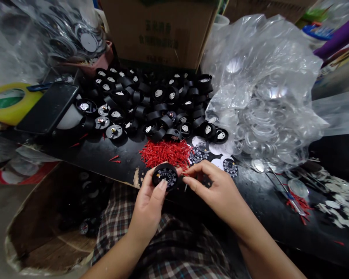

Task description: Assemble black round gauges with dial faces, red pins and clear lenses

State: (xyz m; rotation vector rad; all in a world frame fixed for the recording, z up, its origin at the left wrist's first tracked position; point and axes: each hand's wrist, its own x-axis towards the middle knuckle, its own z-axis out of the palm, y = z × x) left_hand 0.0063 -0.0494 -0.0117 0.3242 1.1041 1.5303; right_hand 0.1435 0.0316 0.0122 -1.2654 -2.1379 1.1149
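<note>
My left hand [149, 201] is closed around a round black gauge housing [165, 176], its black dial with white numbers facing up and my thumb on the dial's lower edge. Just right of it, my right hand [212, 184] pinches a small red pointer [185, 174] between thumb and fingertips, partly hidden by them. Behind both hands lies a heap of red pointers [165, 152]. Loose printed dials [230, 166], black with white numbers, lie beyond my right hand, some showing white backs. Many black housings [158, 93] with pale metal plates inside are piled farther back.
A clear plastic bag [258, 77] of transparent covers stands at the right. Tweezers [291, 195] and white pieces [337, 201] lie right. A phone [49, 108] and yellow tape roll [13, 102] sit left. Below the table edge stands a bin [31, 232]. A cardboard box [159, 31] blocks the back.
</note>
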